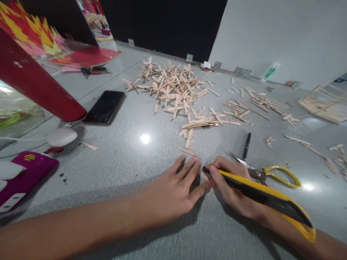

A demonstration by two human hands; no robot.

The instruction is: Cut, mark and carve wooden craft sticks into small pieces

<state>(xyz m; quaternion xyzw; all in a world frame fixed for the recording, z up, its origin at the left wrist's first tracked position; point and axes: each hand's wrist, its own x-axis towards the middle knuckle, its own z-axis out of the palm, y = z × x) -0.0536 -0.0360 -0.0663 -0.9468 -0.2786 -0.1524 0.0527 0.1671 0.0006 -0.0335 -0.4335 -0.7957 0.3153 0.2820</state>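
Observation:
My right hand (233, 178) is closed around a yellow and black utility knife (260, 193). Its dark tip points left and meets a small wooden craft stick (205, 176) on the table. My left hand (176, 186) rests with fingers spread, its fingertips and thumb pinning that stick down. The fingers partly hide the stick, and I cannot make out the blade's edge. Another flat stick piece (188, 151) lies just beyond my left fingertips. Beside my right hand are yellow-handled scissors (282, 176) and a black pen (247, 146).
A heap of cut craft sticks (173, 85) covers the table's far middle, with loose pieces (260, 101) scattered right. At left are a phone (104, 107), a red post (40, 76), a white mouse-like object (62, 136) and a purple device (32, 177). A wooden frame (325, 104) stands far right.

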